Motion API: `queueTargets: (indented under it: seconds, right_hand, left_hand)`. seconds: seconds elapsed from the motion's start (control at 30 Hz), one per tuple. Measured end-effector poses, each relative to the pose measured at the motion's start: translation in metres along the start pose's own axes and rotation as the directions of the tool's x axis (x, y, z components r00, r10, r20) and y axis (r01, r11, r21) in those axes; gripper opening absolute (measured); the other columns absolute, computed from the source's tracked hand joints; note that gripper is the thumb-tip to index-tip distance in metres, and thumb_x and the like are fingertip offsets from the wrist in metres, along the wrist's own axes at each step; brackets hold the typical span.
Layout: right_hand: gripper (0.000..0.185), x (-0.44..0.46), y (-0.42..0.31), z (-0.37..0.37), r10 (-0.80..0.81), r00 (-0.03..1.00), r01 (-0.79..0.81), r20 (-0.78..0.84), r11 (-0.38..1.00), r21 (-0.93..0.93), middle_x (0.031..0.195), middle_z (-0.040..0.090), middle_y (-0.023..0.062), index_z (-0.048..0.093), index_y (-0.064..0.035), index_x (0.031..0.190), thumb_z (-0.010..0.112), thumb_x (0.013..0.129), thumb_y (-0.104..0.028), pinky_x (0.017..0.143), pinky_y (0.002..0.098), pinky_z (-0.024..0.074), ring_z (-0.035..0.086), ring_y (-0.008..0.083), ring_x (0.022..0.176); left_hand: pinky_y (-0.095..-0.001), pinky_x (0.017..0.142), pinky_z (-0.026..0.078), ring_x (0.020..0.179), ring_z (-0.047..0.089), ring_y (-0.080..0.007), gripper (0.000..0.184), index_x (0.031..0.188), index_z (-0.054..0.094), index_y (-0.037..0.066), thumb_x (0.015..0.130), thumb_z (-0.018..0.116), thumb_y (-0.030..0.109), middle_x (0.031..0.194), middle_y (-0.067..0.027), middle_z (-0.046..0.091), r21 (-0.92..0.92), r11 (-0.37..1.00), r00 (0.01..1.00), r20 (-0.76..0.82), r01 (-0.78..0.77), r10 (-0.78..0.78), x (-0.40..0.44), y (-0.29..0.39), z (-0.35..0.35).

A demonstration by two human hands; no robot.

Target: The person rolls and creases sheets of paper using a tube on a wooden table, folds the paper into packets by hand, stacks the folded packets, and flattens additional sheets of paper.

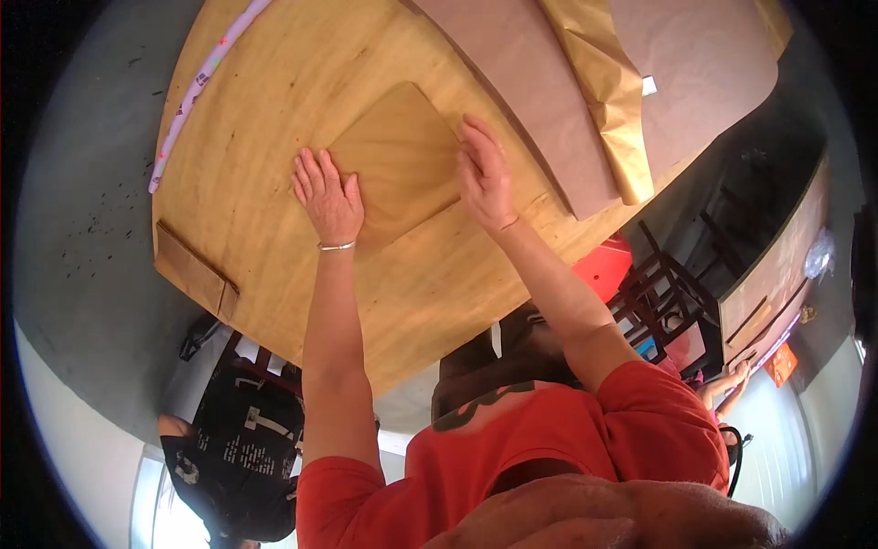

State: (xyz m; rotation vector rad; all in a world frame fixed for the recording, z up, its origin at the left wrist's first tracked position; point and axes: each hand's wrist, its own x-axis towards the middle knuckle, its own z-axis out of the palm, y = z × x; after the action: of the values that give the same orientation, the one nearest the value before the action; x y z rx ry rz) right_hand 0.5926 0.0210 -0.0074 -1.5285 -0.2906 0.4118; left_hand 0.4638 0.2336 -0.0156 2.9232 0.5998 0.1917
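Note:
A flat brown paper piece [400, 151] lies on the wooden table [265, 119] in front of me. My left hand [331, 197] rests flat at its left edge, fingers spread, with a bracelet on the wrist. At the paper's right edge is my right hand [487, 174], its fingers curled with the tips near the edge. Whether those fingers grip the paper is hard to make out.
Large brown sheets [521, 82] and a crumpled golden-brown strip [608, 101] cover the table's right side. A lilac patterned roll [197, 87] lies along the left edge, above a folded brown piece [194, 270]. A red stool [604, 267] stands beyond the table; other people are near both sides.

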Motion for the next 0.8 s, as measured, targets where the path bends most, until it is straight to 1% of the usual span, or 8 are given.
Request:
queueTargets:
  seconds: [0.03,0.13,0.33,0.4,0.47,0.5,0.6,0.8]
  right_hand:
    - [0.047,0.006,0.003,-0.001,-0.106,0.993,0.115,0.045,0.945,-0.305,0.14,0.042,0.0177,0.044,0.0006,0.133,0.056,0.088,0.0,0.104,0.041,0.0384,0.043,0.0308,0.128]
    - [0.049,0.042,-0.032,0.02,-0.225,0.955,0.297,0.193,0.742,-0.601,0.139,0.043,0.0162,0.049,-0.0026,0.13,0.061,0.083,-0.003,0.102,0.0428,0.0386,0.042,0.034,0.128]
    - [0.051,0.09,-0.004,0.032,-0.24,0.765,0.644,0.597,0.291,-0.708,0.144,0.041,0.0088,0.047,-0.0073,0.134,0.059,0.086,-0.02,0.11,0.0409,0.029,0.037,0.0262,0.133]
    - [0.051,0.088,0.003,0.032,-0.215,0.767,0.641,0.604,0.293,-0.709,0.145,0.04,0.008,0.046,-0.0075,0.136,0.057,0.088,-0.022,0.111,0.0402,0.0264,0.035,0.0244,0.135]
    - [0.051,0.088,0.004,0.032,-0.191,0.766,0.641,0.613,0.298,-0.708,0.147,0.038,0.0072,0.044,-0.0078,0.137,0.055,0.09,-0.023,0.113,0.0394,0.0239,0.033,0.0226,0.137]
    - [0.05,0.088,0.001,0.032,-0.166,0.774,0.63,0.611,0.286,-0.722,0.148,0.037,0.0069,0.044,-0.0077,0.138,0.053,0.091,-0.023,0.113,0.0393,0.0227,0.031,0.0221,0.138]
    - [0.05,0.087,-0.001,0.033,-0.155,0.765,0.641,0.625,0.274,-0.717,0.15,0.034,0.0066,0.043,-0.0072,0.138,0.052,0.092,-0.023,0.114,0.0394,0.0216,0.029,0.0217,0.139]
    - [0.049,0.088,-0.003,0.034,-0.151,0.751,0.658,0.643,0.267,-0.705,0.15,0.034,0.0079,0.043,-0.0053,0.138,0.051,0.093,-0.022,0.114,0.0401,0.0213,0.029,0.0233,0.139]
  left_hand:
    - [-0.0536,0.112,0.015,0.139,0.021,-0.0418,0.063,0.144,0.029,0.001,0.093,0.049,0.032,0.151,-0.0239,0.022,0.008,1.0,1.0,0.007,-0.002,0.002,0.001,0.0,0.0]
    - [-0.0539,0.112,0.016,0.139,0.021,-0.0418,0.066,0.144,0.029,0.0,0.091,0.052,0.034,0.151,-0.0233,0.022,-0.028,1.0,1.0,0.004,-0.004,0.004,-0.002,-0.001,-0.002]
    - [-0.0525,0.11,0.021,0.133,0.036,-0.0363,0.057,0.135,0.042,-0.002,0.089,0.057,0.027,0.141,-0.0234,0.04,-0.111,0.993,0.998,-0.036,0.04,-0.044,0.005,-0.007,-0.03]
    - [-0.0501,0.108,0.028,0.128,0.045,-0.0345,0.053,0.132,0.047,-0.003,0.088,0.059,0.025,0.135,-0.0233,0.048,-0.056,0.996,0.992,-0.106,0.064,-0.069,-0.004,-0.012,-0.039]
    - [-0.0408,0.094,0.046,0.108,0.06,-0.0322,0.046,0.124,0.054,-0.001,0.086,0.063,0.023,0.115,-0.0207,0.062,-0.394,0.805,0.784,-0.266,0.443,-0.561,-0.033,-0.018,-0.033]
    - [-0.0318,0.071,0.052,0.085,0.065,-0.0158,0.033,0.112,0.057,-0.003,0.087,0.066,0.017,0.101,-0.0124,0.067,-0.535,0.586,0.655,-0.078,0.609,-0.752,-0.063,-0.034,-0.019]
    - [-0.033,0.065,0.052,0.07,0.063,-0.016,0.033,0.1,0.06,-0.002,0.082,0.071,0.024,0.085,-0.008,0.068,-0.365,0.415,0.499,0.173,0.833,-0.849,-0.091,-0.004,-0.039]
    - [-0.0302,0.067,0.051,0.071,0.063,-0.0168,0.044,0.094,0.062,-0.001,0.075,0.077,0.036,0.075,-0.0102,0.066,-0.249,0.379,0.432,0.214,0.891,-0.876,-0.087,0.038,-0.051]
